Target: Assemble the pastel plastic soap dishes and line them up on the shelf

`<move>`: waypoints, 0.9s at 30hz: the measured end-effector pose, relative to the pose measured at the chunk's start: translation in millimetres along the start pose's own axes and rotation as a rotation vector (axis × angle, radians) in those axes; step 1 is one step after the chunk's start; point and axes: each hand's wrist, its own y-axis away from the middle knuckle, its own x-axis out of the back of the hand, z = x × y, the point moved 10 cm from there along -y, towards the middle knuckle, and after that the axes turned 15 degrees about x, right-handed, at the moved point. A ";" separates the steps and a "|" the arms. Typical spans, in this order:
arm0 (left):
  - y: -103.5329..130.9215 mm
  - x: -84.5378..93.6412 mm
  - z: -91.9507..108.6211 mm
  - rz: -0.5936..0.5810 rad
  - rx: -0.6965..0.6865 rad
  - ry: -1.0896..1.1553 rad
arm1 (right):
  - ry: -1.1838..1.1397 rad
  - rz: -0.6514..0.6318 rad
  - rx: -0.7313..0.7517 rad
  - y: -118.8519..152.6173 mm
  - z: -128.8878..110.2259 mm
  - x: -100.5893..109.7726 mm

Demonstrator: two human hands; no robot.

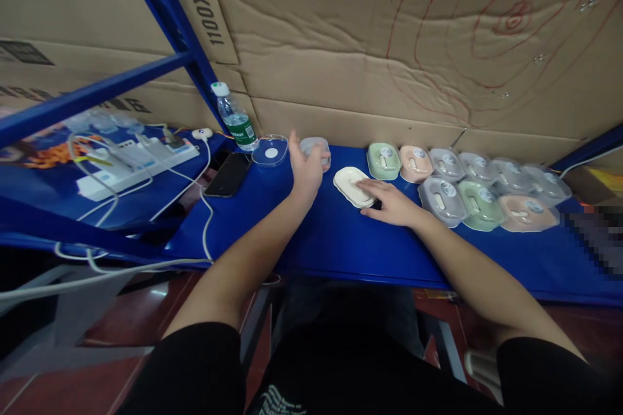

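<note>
My left hand [307,165] is at a small translucent box-like piece [318,144] near the back of the blue table. Its fingers are spread and slightly blurred, and they partly cover that piece. My right hand [392,202] has its fingers over a cream oval dish [348,183], with the thumb at the dish's near right rim. The dish has a raised bit in its middle, partly hidden by my fingertips. To the left of my left hand lies a clear plastic lid [280,157] with a round white sticker.
Several lidded boxes, like the green box [383,162], pink box [528,213] and grey box [442,201], stand in two rows at right. At left are a water bottle [239,126], a black phone [228,175], cables and a power strip [139,168]. A cardboard wall [316,58] rises behind.
</note>
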 end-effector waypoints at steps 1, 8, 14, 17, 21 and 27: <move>4.3 -4.2 9.2 -0.019 -0.118 -0.121 | -0.003 0.011 0.011 -0.7 -1.0 0.4; 19.0 -49.1 -14.8 -0.230 -0.467 -1.226 | 0.050 0.117 -0.018 -2.4 -1.4 13.9; -1.4 -31.2 -16.7 -0.109 -0.314 -1.411 | 0.080 0.166 -0.047 -0.5 1.1 20.3; -8.5 -21.5 -11.1 -0.052 -0.279 -1.430 | 0.079 0.155 -0.072 1.1 3.7 17.6; -15.7 -16.1 -7.9 -0.027 -0.311 -1.399 | 0.010 0.106 -0.133 2.8 6.0 10.5; -23.8 -14.6 -11.8 -0.030 -0.367 -1.365 | -0.126 0.078 -0.045 -2.6 -12.7 8.2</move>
